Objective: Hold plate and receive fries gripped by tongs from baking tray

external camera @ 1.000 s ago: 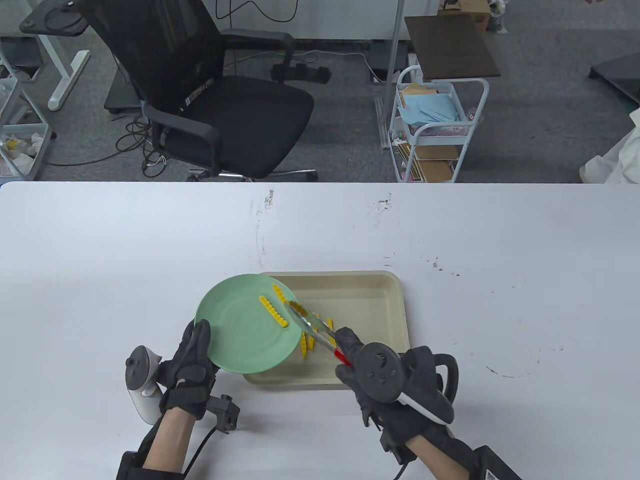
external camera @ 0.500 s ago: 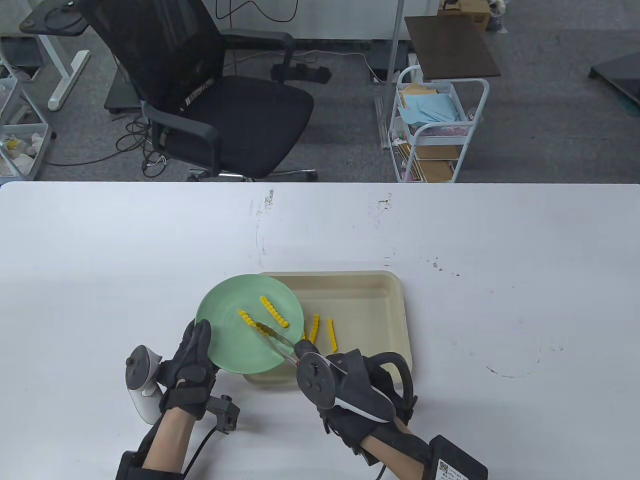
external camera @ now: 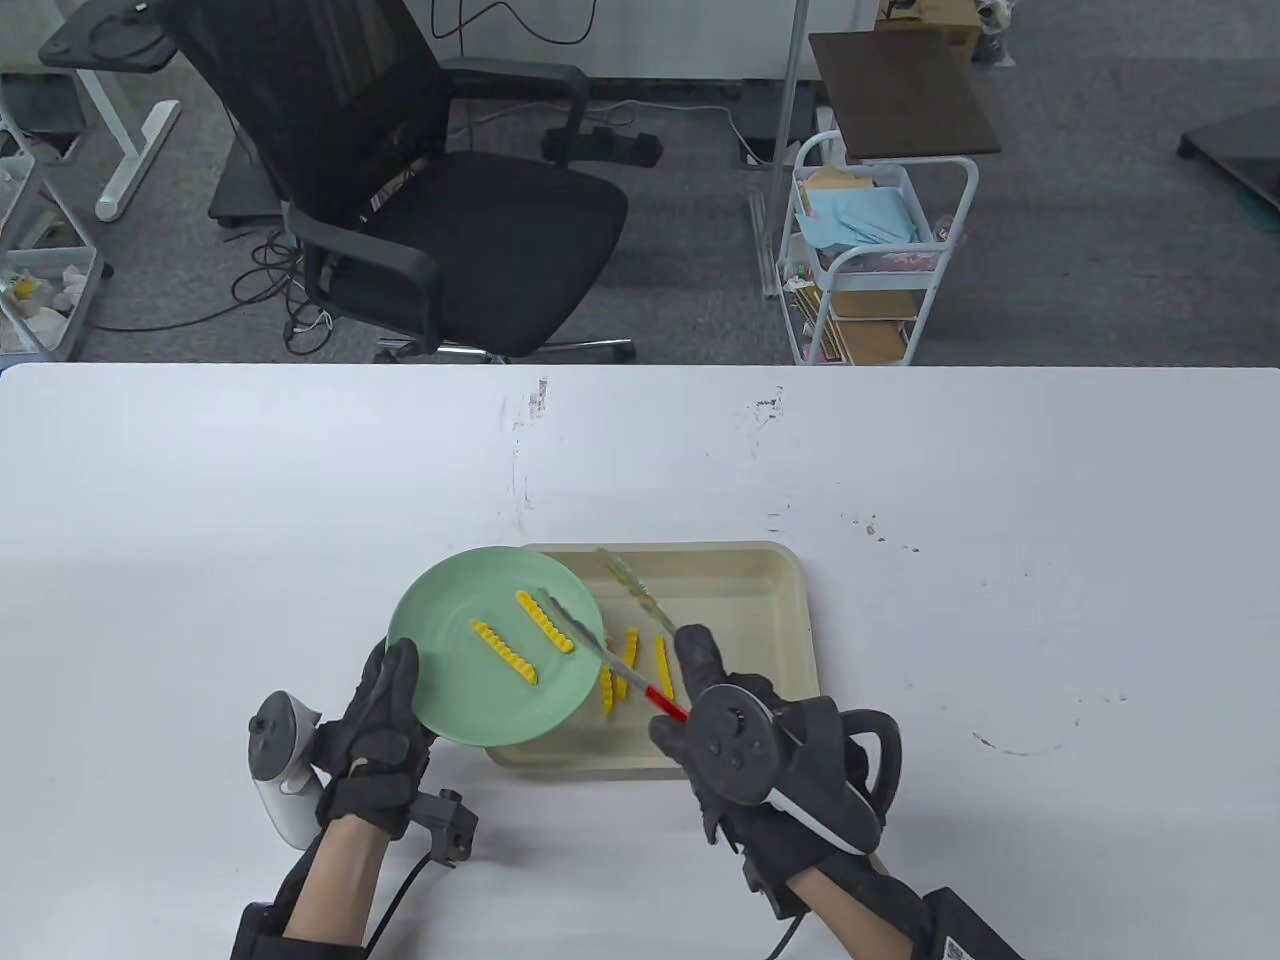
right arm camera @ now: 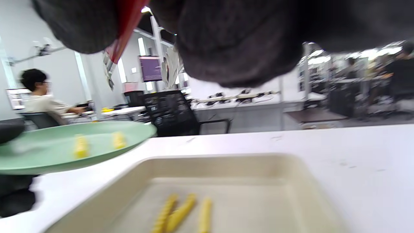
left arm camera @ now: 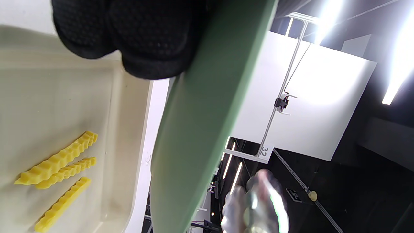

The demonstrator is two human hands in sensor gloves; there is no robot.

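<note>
My left hand (external camera: 385,715) grips the near-left rim of the green plate (external camera: 450,670) and holds it above the left end of the beige baking tray (external camera: 780,620). Two yellow crinkle fries (external camera: 505,650) lie on the plate. My right hand (external camera: 715,725) holds the red-handled metal tongs (external camera: 620,640), spread open and empty, tips over the plate's right edge and the tray. Three fries (external camera: 630,665) lie in the tray, also in the left wrist view (left arm camera: 58,161) and the right wrist view (right arm camera: 184,210). The plate's underside (left arm camera: 200,129) fills the left wrist view.
The white table (external camera: 1000,600) runs wide on all sides. A black office chair (external camera: 420,200) and a white cart (external camera: 870,260) stand on the floor beyond the far edge.
The tongs carried a fry from the tray onto the plate and let it go. They have opened and drawn back right toward the tray. The plate has stayed put.
</note>
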